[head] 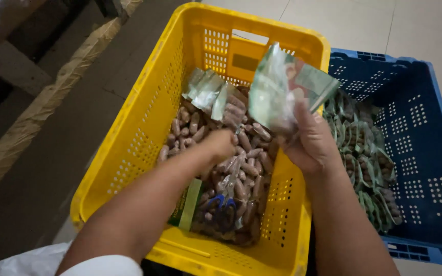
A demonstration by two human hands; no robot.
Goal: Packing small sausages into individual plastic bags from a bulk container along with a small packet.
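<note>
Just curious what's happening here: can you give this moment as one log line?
left hand: in yellow crate, on pods | right hand: holds pouch | blue crate: filled pouches

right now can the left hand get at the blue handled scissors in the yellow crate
Probably yes. The left hand is already down inside the yellow crate, and the scissors lie uncovered on top of the sausages just below it.

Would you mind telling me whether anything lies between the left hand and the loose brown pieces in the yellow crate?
Nothing visible does. The left hand is already down among the brown pieces inside the yellow crate. The right hand holds a clear bag above the crate's right wall, clear of the left hand.
</note>
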